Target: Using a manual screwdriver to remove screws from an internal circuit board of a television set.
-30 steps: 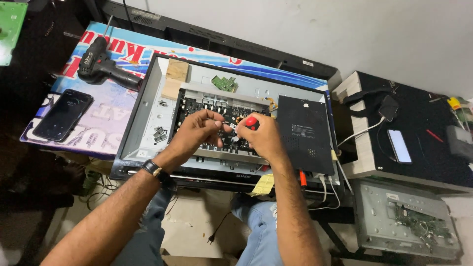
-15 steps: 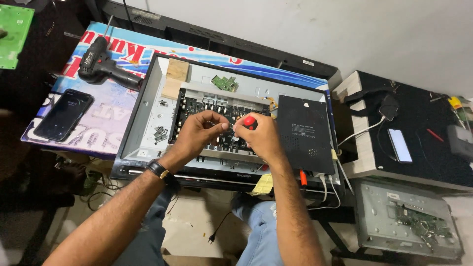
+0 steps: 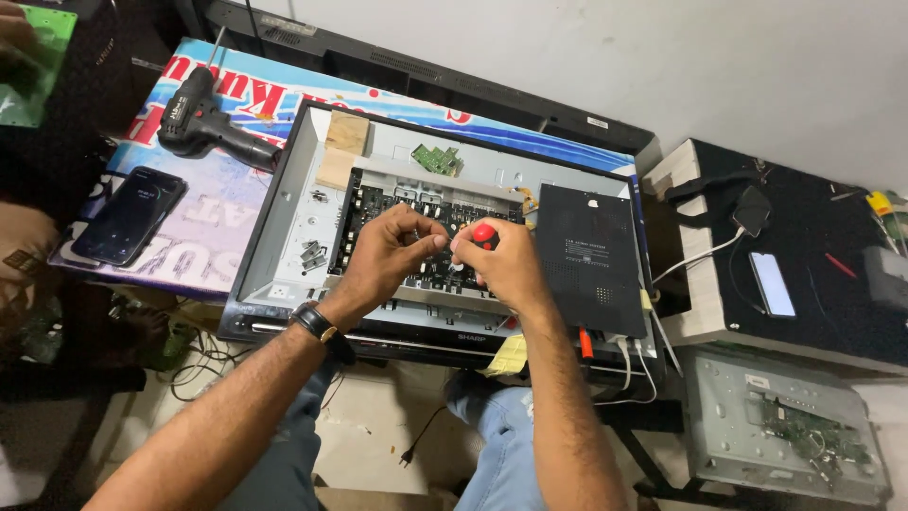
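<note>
Both hands (image 3: 445, 255) unmoved, same board (image 3: 421, 213).

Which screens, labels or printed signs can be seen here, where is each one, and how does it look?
Printed banner: under the opened chassis, blue, red and white.
Dark phone: on the banner at left, black screen.
Second phone: on the black surface at right, pale lit screen.
Yellow label: chassis front edge, below the right hand.
</note>
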